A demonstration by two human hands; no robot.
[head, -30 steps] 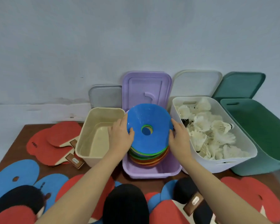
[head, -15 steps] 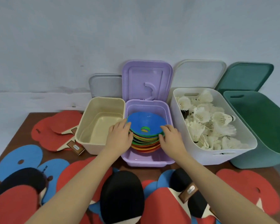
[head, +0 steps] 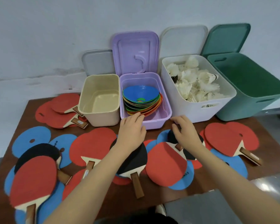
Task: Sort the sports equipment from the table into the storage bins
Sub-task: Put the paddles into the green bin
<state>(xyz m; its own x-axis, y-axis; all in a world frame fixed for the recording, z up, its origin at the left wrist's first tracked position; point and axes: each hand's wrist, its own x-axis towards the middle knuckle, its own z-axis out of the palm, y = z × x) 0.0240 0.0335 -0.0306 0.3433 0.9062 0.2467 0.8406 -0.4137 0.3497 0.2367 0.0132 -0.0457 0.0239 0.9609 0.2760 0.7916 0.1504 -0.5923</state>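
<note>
A stack of coloured disc cones [head: 141, 99], blue on top, lies in the purple bin [head: 166, 109]. My left hand [head: 132, 132] hovers at the bin's front rim, fingers relaxed, holding nothing. My right hand [head: 185, 132] hangs just in front of the bin over a black paddle [head: 172, 136], fingers loosely curled and empty. Several red and black table tennis paddles [head: 166, 162] lie across the brown table [head: 200, 185], with flat blue discs [head: 31, 138] under them. The beige bin [head: 100, 110] holds nothing.
A white bin [head: 196, 110] full of shuttlecocks stands right of the purple one, then a green bin [head: 249, 109] with nothing visible inside. Four lids lean on the wall behind. Two or three red paddles [head: 61, 109] lie left of the beige bin.
The cone stack went down into the purple bin and both hands let go of it. Both hands have drawn back toward me, to the bin's front edge.
</note>
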